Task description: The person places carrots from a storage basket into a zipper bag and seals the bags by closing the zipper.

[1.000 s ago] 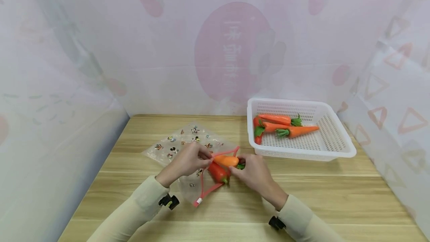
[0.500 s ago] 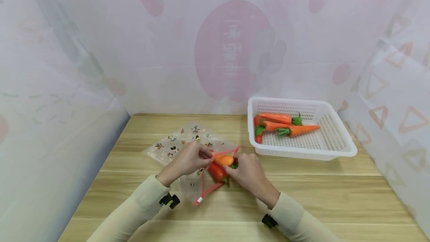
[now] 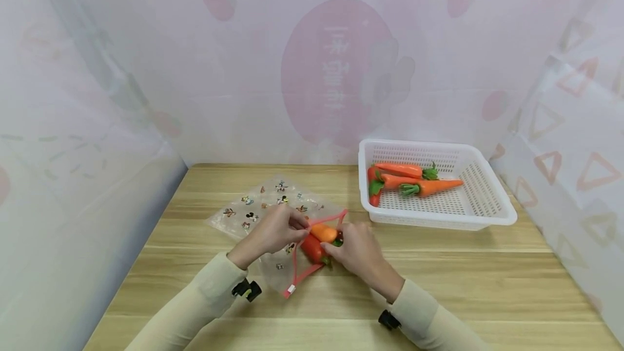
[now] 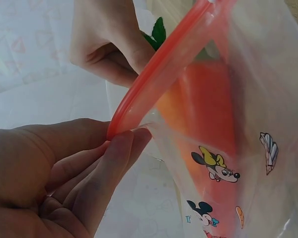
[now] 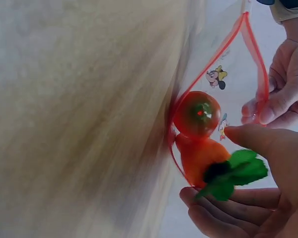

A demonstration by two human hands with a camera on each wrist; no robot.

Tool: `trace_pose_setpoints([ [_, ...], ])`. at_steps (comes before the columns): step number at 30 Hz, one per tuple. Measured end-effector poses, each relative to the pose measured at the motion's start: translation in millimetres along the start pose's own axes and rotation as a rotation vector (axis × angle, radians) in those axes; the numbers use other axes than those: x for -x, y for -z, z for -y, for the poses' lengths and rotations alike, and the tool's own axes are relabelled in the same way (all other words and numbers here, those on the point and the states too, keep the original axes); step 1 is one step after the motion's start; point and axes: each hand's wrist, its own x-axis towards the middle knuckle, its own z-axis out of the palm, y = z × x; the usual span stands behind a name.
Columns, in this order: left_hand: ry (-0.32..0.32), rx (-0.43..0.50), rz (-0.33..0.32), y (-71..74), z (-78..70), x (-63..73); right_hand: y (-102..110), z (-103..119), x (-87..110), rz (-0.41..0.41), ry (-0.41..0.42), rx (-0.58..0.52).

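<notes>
Pinching the rim of the clear bag (image 3: 274, 200) with the left grip (image 3: 273, 229). Holding thumb and fingers of the right grip (image 3: 362, 251) apart about the leafy end of the carrot (image 3: 324, 233), in the bag mouth beside a red vegetable (image 3: 313, 249).

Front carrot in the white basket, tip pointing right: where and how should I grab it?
Probably pinch the front carrot across its mid-root, from above. It lies sideways inside the walls of the open-topped white basket, and its tapering root reaches right, past the middle carrot, whereas its green top overlaps that carrot in view.
</notes>
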Motion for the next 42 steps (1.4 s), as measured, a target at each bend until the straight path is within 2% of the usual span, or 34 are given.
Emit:
trace_pose_setpoints([
  [7, 0.004, 0.012, 0.002, -0.3, 0.9, -0.3, 15.9, -6.9, 8.7, 0.067, -0.015, -0.071],
  [12, 0.018, 0.016, -0.005, -0.7, 0.9, 1.0, 26.3, -10.0, 13.9, 0.017, 0.012, -0.079],
  [17, 0.02, 0.025, -0.006, -0.1, 2.5, 2.6, 40.3, -13.0, 16.5, -0.015, 0.098, -0.09],
  [22, 0.01, 0.046, 0.008, 0.2, 4.0, 2.0, 62.1, -18.0, 16.7, -0.044, 0.225, -0.018],
  [27, 0.011, 0.059, 0.01, 1.3, 5.1, 1.2, 85.5, -23.4, 10.5, -0.069, 0.339, 0.048],
  [35, 0.028, 0.044, 0.008, 1.2, 4.3, 0.4, 119.2, -32.4, -4.7, 0.019, 0.315, 0.12],
  [42, 0.023, 0.049, 0.01, 1.4, 3.3, 0.4, 142.6, -43.5, -26.4, 0.04, 0.38, 0.157],
])
